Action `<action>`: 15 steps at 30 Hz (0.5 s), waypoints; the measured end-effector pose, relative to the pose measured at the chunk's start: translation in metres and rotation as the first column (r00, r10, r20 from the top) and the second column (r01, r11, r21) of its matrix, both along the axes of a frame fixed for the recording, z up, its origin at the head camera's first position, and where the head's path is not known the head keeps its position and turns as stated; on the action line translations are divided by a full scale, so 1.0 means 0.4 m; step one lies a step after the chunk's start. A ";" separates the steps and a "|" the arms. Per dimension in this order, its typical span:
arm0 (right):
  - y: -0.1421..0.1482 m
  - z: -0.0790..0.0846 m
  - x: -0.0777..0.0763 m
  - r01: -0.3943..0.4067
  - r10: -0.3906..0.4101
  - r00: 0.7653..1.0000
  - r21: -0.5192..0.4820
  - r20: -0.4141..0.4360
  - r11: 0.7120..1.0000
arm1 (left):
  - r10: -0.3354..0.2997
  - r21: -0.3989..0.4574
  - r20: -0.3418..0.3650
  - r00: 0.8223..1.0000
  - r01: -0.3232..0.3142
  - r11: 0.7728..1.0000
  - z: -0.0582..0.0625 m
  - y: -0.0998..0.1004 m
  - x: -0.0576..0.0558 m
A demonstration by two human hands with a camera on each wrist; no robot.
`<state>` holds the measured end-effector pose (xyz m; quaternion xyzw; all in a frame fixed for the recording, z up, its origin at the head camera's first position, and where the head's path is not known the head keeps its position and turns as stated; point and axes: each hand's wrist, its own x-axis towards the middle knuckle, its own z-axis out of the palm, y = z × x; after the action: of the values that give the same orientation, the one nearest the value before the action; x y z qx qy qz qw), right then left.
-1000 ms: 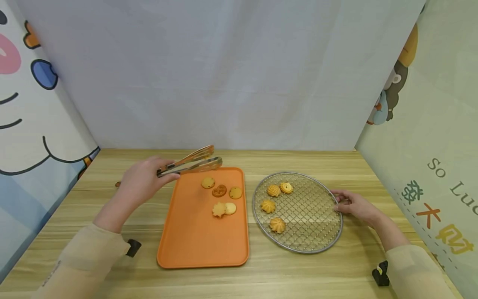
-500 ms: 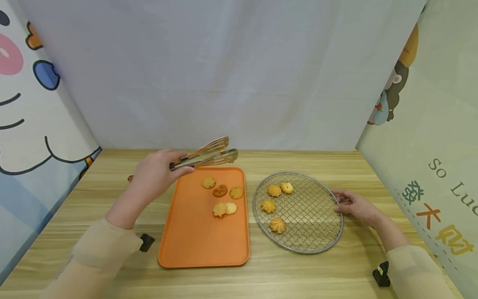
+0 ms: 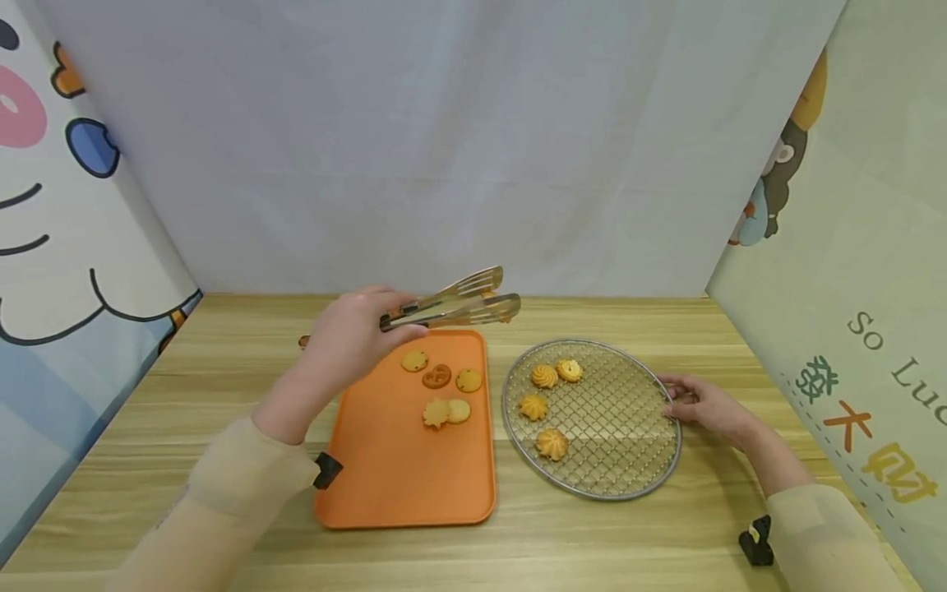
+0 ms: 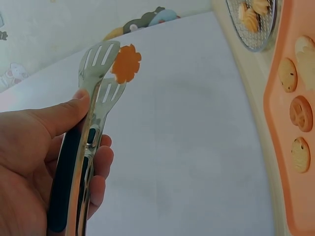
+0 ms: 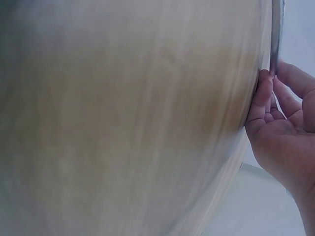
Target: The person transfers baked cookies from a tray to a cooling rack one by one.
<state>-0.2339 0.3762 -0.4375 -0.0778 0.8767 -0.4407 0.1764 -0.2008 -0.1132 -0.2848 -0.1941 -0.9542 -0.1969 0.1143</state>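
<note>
Scalloped orange-brown cookie (image 4: 126,64) sat in tongs (image 4: 74,182), left hand (image 3: 355,333) gripped them near far corner of tray (image 3: 403,473), right hand (image 3: 706,411) pinched edge of rack (image 3: 621,411), rack's right half lay open.

Tray (image 3: 407,481) L, rack (image 3: 621,419) R; cookies (image 3: 551,445) on both

Place: a small screened-off booth (image 3: 237,205), like a staged set; the wider room cannot be told
Backdrop (image 3: 444,148): plain pale cloth, faintly creased
Left panel (image 3: 89,366): large cartoon figure (image 3: 44,201)
Right panel (image 3: 784,329): cartoon animal (image 3: 790,160), English lettering (image 3: 864,331), Chinese characters (image 3: 847,425)
Bench (image 3: 592,551): wood-grain top, walled on three sides
</note>
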 end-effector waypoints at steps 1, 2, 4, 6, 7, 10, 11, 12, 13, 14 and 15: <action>0.000 0.001 0.000 0.002 -0.002 1.000 0.001 0.000 1.000 | -0.007 0.003 -0.001 1.000 0.007 1.000 0.001 0.007 0.000; 0.000 0.002 0.001 0.003 -0.003 1.000 0.001 0.001 1.000 | -0.014 0.007 0.001 1.000 0.014 1.000 0.003 0.014 0.000; 0.000 0.003 0.001 0.002 -0.002 1.000 -0.003 0.002 1.000 | -0.029 0.010 0.003 1.000 0.029 1.000 0.006 0.028 0.000; 0.001 0.003 0.001 0.004 -0.004 1.000 -0.007 0.006 1.000 | -0.040 0.011 0.007 0.999 0.040 0.999 0.008 0.043 0.000; 0.002 0.003 0.001 0.005 -0.005 1.000 -0.009 0.007 1.000 | -0.048 0.013 0.009 0.999 0.048 0.999 0.008 0.050 -0.001; 0.003 0.003 0.002 0.004 -0.004 1.000 -0.013 0.009 1.000 | -0.071 0.014 0.011 0.997 0.071 0.997 0.005 0.071 -0.003; 0.003 0.003 0.002 0.005 -0.005 1.000 -0.013 0.009 1.000 | -0.076 0.016 0.014 0.997 0.076 0.997 0.003 0.078 -0.004; 0.003 0.004 0.003 0.005 -0.005 1.000 -0.013 0.007 1.000 | -0.087 0.018 0.012 0.996 0.087 0.996 0.000 0.085 -0.005; 0.003 0.004 0.003 0.004 -0.004 1.000 -0.010 0.005 1.000 | -0.095 0.019 0.010 0.995 0.095 0.995 -0.003 0.092 -0.006; 0.003 0.005 0.004 0.004 -0.004 1.000 -0.008 0.003 1.000 | -0.104 0.019 0.008 0.995 0.104 0.994 -0.006 0.099 -0.007; 0.002 0.006 0.005 0.004 -0.004 1.000 -0.005 0.001 1.000 | -0.111 0.021 0.006 0.994 0.111 0.994 -0.009 0.106 -0.007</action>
<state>-0.2321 0.3772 -0.4351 -0.0763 0.8757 -0.4432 0.1756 -0.2037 -0.0707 -0.2884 -0.2451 -0.9402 -0.2134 0.1019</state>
